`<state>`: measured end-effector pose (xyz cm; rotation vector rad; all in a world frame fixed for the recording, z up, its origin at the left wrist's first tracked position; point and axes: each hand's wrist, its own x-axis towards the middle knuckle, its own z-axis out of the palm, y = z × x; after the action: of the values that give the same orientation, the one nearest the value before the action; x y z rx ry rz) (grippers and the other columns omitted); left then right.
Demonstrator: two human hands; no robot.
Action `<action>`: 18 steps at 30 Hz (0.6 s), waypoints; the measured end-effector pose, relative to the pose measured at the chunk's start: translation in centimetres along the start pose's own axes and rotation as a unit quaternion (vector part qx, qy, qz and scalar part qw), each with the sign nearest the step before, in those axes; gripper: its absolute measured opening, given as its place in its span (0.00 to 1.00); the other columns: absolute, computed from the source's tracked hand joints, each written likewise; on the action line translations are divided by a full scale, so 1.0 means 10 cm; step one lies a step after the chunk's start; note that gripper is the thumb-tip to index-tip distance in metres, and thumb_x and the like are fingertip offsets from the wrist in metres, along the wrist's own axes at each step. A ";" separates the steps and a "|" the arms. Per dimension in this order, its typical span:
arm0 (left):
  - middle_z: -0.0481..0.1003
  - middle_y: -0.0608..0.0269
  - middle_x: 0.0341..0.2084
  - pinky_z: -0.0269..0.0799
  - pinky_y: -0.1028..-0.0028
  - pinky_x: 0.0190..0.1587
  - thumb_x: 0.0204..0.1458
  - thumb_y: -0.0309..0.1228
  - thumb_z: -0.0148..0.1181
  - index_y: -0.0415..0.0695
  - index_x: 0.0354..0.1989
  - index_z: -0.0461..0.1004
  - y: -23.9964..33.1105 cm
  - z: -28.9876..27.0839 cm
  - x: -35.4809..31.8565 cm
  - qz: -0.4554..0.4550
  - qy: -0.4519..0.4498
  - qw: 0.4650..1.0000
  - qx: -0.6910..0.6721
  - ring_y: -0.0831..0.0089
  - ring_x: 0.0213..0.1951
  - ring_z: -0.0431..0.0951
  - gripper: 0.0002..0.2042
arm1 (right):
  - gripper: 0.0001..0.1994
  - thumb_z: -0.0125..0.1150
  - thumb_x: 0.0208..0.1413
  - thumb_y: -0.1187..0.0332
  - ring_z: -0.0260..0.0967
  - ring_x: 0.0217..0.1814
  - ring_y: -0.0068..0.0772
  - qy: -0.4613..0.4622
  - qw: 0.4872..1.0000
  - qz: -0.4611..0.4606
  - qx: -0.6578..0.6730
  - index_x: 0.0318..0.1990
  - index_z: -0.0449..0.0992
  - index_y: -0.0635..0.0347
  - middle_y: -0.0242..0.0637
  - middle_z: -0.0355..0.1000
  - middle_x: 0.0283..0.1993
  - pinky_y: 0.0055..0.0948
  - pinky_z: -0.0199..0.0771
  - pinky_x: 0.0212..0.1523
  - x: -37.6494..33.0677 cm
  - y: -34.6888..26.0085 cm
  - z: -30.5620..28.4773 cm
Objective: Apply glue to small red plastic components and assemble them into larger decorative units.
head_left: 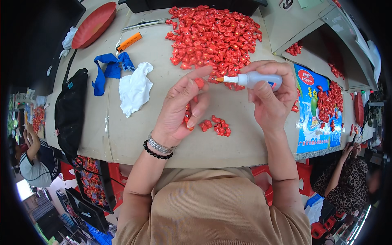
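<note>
My left hand [179, 106] is curled around several small red plastic pieces; one red piece [199, 83] shows between thumb and forefinger, others in the palm. In my right hand [272, 90] is a small translucent squeeze bottle [261, 80], tipped sideways, its white cap and orange-brown nozzle [222, 79] pointing left. The nozzle tip is close to the left fingertips, apart from the red piece. A small group of loose red pieces [220, 127] lies on the table [159, 151] between my hands. Beyond them spreads a big heap of red pieces [212, 36].
A white cloth [134, 89], blue cloth [108, 72], orange lighter-like object [129, 41] and red dish [94, 25] lie left. A black bag [71, 110] hangs over the left edge. On the right, a blue printed sheet [312, 130] carries more red pieces beside a grey cabinet [302, 36]. People work on both sides.
</note>
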<state>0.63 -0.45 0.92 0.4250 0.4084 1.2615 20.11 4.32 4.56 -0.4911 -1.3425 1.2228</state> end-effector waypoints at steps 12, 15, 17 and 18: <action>0.72 0.61 0.35 0.55 0.85 0.07 0.60 0.36 0.51 0.45 0.44 0.67 -0.08 -0.01 0.00 -0.009 0.003 1.000 -0.017 0.82 0.16 0.60 0.10 | 0.09 0.60 0.50 0.79 0.72 0.43 0.32 -0.030 0.988 -0.102 -0.115 0.39 0.69 0.65 0.47 0.73 0.40 0.27 0.73 0.42 -0.04 -0.02 0.06; 0.72 0.61 0.35 0.55 0.85 0.07 0.59 0.36 0.51 0.45 0.44 0.67 -0.08 0.01 0.01 -0.010 0.000 1.000 -0.013 0.83 0.16 0.60 0.10 | 0.09 0.61 0.49 0.79 0.71 0.42 0.31 -0.028 0.986 -0.100 -0.130 0.38 0.71 0.65 0.46 0.73 0.41 0.26 0.73 0.42 -0.07 0.00 0.06; 0.72 0.61 0.35 0.54 0.85 0.07 0.59 0.36 0.51 0.45 0.43 0.67 -0.08 0.02 0.01 -0.012 0.001 1.000 -0.009 0.83 0.15 0.60 0.10 | 0.09 0.61 0.48 0.80 0.71 0.42 0.31 -0.028 0.985 -0.105 -0.136 0.38 0.71 0.65 0.46 0.73 0.41 0.26 0.72 0.41 -0.07 0.00 0.06; 0.72 0.61 0.35 0.54 0.85 0.07 0.59 0.37 0.51 0.45 0.43 0.67 -0.08 0.02 0.01 -0.013 0.004 1.000 -0.007 0.83 0.15 0.61 0.10 | 0.09 0.61 0.48 0.80 0.71 0.42 0.30 -0.028 0.984 -0.108 -0.139 0.38 0.71 0.65 0.45 0.73 0.41 0.25 0.72 0.41 -0.06 0.01 0.07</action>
<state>1.39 -0.59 0.71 0.4022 0.4108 1.2399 19.64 3.56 4.38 -0.4936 -1.5815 0.8822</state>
